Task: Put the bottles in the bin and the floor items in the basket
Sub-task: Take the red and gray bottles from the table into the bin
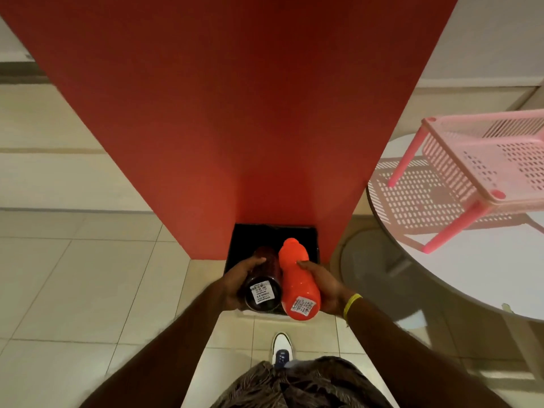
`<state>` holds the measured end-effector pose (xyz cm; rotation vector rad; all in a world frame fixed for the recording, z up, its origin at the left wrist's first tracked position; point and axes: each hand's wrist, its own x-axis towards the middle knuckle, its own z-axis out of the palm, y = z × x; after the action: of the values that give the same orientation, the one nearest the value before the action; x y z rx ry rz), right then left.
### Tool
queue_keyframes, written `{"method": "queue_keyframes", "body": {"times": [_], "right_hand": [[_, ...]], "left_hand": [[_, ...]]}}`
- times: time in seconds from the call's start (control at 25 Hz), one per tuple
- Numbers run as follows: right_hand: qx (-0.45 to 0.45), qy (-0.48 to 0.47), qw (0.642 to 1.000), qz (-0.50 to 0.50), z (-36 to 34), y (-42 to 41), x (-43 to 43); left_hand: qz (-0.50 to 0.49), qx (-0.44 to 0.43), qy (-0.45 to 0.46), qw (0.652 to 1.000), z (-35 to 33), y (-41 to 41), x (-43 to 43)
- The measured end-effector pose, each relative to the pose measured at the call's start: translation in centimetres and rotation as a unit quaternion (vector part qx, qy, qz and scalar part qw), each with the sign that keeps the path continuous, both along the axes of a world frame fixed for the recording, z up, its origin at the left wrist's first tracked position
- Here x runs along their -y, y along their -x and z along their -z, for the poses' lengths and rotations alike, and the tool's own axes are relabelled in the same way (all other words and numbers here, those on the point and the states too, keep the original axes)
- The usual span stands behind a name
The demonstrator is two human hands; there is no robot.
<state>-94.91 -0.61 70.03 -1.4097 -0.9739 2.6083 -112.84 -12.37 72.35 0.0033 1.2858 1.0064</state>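
My left hand (237, 282) grips a dark, see-through bottle (263, 278) with a white label on its base. My right hand (325, 287) grips an orange bottle (297, 278), also labelled on its base. Both bottles point neck-down, side by side, directly over the open black bin (306, 234) that stands on the floor against a red pillar. A pink perforated basket (482, 160) with pink legs stands on a round white table at the right.
The red pillar (229, 113) rises right behind the bin. The round white table (471, 275) reaches in from the right, its grey base beside the bin. Pale floor tiles (88, 275) spread to the left. My white shoe (282, 348) is just before the bin.
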Motion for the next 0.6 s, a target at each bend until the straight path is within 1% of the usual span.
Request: {"method": "queue_keyframes", "body": {"times": [0.04,0.08,0.12,0.16,0.2,0.28,0.32,0.4,0.48,0.52,0.6], "right_hand": [[0.026,-0.026,0.999,0.003,0.3,1.5,-1.5],[0.065,-0.075,0.995,0.005,0.7,2.7,-2.9],[0.113,-0.142,0.983,0.006,1.3,3.7,-4.5],[0.156,-0.211,0.965,0.001,1.6,4.4,-5.6],[0.181,-0.259,0.949,-0.002,1.8,4.6,-6.6],[0.186,-0.304,0.934,0.002,2.5,4.2,-7.8],[0.181,-0.323,0.929,-0.006,2.7,3.9,-8.1],[0.176,-0.351,0.919,-0.018,3.0,3.0,-7.9],[0.182,-0.361,0.914,-0.019,3.4,2.1,-6.9],[0.198,-0.373,0.906,-0.025,3.6,1.8,-6.3],[0.249,-0.413,0.875,-0.045,4.3,1.3,-4.9]], "left_hand": [[-0.001,-0.001,0.009,1.000,0.3,1.4,-1.4],[0.000,-0.004,0.026,1.000,0.5,2.7,-2.5],[0.004,-0.021,0.050,0.999,0.9,4.0,-3.5],[0.010,-0.058,0.082,0.995,1.5,5.1,-4.0],[0.020,-0.112,0.112,0.987,2.1,6.0,-4.2],[0.042,-0.212,0.132,0.968,3.7,7.9,-4.2],[0.047,-0.242,0.128,0.961,4.3,8.7,-4.1],[0.068,-0.274,0.111,0.953,5.2,10.3,-4.3],[0.103,-0.327,0.073,0.937,6.0,11.0,-4.3],[0.119,-0.355,0.050,0.926,6.0,11.1,-4.1],[0.160,-0.388,-0.001,0.908,5.6,11.3,-3.8]]}}
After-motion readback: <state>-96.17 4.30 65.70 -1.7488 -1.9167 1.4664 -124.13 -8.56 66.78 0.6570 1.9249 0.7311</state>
